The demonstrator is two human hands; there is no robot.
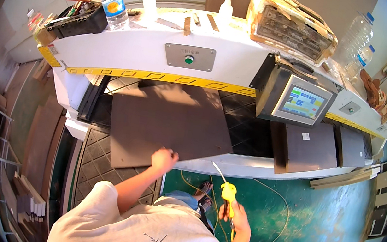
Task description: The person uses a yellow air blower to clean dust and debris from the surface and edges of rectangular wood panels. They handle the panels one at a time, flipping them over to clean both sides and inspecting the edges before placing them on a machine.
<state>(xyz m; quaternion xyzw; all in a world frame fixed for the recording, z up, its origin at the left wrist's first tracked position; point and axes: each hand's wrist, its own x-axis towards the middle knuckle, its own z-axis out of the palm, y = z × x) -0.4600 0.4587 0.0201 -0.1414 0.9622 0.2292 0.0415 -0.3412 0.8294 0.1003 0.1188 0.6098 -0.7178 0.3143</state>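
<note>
Gripping yellow air gun [228, 193], right hand [239, 215]; left hand [163, 158] pressing brown panel [169, 120].

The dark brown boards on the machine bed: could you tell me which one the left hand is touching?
The left hand rests on the largest board, left of the touchscreen, at its near edge. The two smaller boards lie untouched further right.

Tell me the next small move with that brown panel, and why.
Probably push the brown panel further onto the machine bed: the left hand rests on its near edge, which overhangs the bed, while the right hand holds the yellow air gun aside.
</note>
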